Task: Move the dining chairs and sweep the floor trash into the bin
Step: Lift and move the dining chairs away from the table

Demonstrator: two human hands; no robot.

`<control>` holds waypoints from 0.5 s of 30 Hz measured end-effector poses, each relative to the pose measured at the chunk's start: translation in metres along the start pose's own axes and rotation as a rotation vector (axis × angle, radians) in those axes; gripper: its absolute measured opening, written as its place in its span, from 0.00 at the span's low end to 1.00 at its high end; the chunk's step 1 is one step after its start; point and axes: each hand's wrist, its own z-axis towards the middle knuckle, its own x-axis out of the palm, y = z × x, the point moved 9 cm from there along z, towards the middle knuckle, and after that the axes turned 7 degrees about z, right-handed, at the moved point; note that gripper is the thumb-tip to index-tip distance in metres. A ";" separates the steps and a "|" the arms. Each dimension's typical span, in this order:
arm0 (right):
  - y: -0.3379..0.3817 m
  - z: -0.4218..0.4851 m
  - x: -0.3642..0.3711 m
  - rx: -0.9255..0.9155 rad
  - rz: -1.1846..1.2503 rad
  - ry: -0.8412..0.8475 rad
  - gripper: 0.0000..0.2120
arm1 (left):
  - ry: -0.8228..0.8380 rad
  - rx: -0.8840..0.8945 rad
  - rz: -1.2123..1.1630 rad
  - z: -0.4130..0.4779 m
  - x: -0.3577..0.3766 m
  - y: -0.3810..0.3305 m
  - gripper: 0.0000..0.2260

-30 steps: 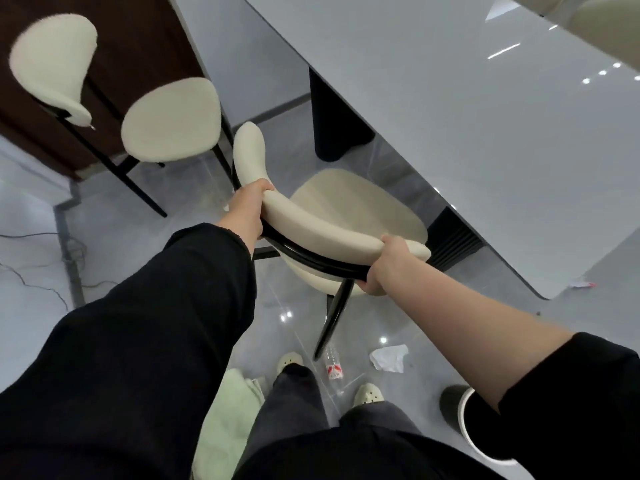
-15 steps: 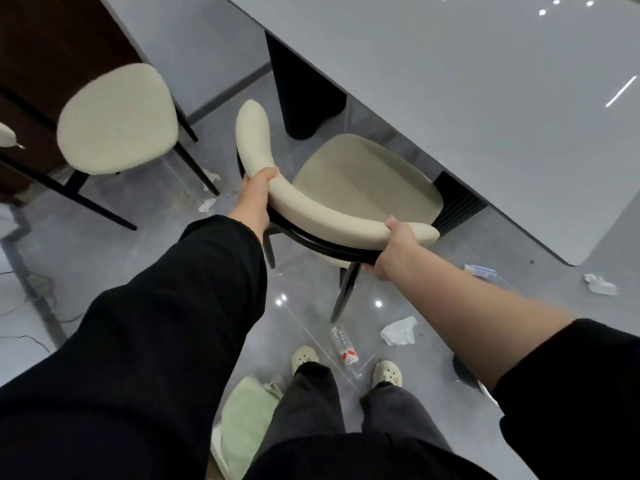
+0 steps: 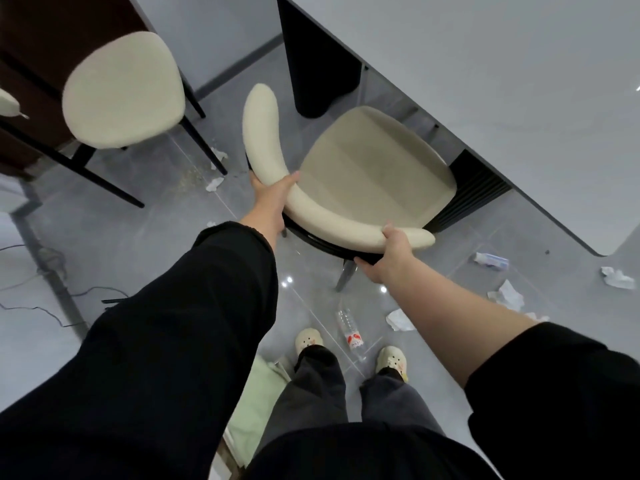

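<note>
A cream dining chair [image 3: 374, 168] with a curved padded backrest stands partly under the grey table [image 3: 502, 81]. My left hand [image 3: 272, 195] grips the left part of the backrest. My right hand [image 3: 391, 252] grips its right end from below. Trash lies on the floor: a clear plastic bottle [image 3: 349, 329] between my feet and the chair, a crumpled tissue [image 3: 400, 320] beside it, and more paper scraps [image 3: 507, 296] to the right. Small scraps [image 3: 214, 183] and crumbs lie near the second chair. No bin is in view.
A second cream chair [image 3: 121, 91] stands at the upper left by a dark wooden cabinet [image 3: 41, 46]. The table's black leg [image 3: 315, 71] rises behind the held chair. Cables [image 3: 52, 306] trail on the left floor. A pale green object [image 3: 252, 403] sits by my left foot.
The chair has slid out from under the table toward me, showing more of its seat. Both hands keep their hold on the backrest. More scraps at the right came into view.
</note>
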 end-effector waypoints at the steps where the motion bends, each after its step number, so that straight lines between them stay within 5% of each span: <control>1: -0.004 0.003 -0.004 -0.015 -0.005 0.003 0.22 | -0.002 -0.020 -0.008 -0.001 -0.004 0.009 0.43; 15: -0.044 0.018 -0.031 -0.015 0.082 0.005 0.22 | -0.089 0.005 0.126 -0.012 -0.028 0.027 0.37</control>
